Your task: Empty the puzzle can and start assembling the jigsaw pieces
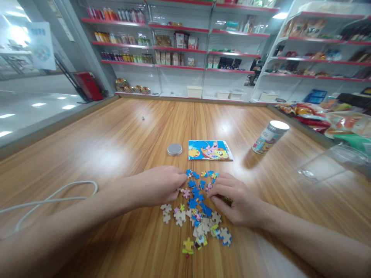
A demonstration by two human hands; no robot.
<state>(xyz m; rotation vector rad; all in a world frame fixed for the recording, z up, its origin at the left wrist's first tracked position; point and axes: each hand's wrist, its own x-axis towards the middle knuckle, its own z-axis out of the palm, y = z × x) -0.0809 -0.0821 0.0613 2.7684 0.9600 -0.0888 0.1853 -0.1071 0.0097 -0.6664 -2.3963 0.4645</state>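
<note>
A loose heap of jigsaw puzzle pieces (192, 203) lies on the wooden table between my hands. Some pieces show blue, yellow or pink print, others their bare wood-coloured backs. At the heap's left edge, my left hand (169, 183) is closed with its fingers bent down on a puzzle piece; its fingertips are partly hidden. From the right, my right hand (232, 197) curls thumb and fingers together at a puzzle piece, and a yellowish piece shows under its palm. Beyond the heap lies a picture card (210, 150) with cartoon figures on blue.
A round metal lid (174, 149) lies left of the card. To the right stands a printed canister (269, 137) with a white top, near a clear plastic container (327, 164). A white cable (58, 200) loops at left. Stocked shelves (179, 48) line the back.
</note>
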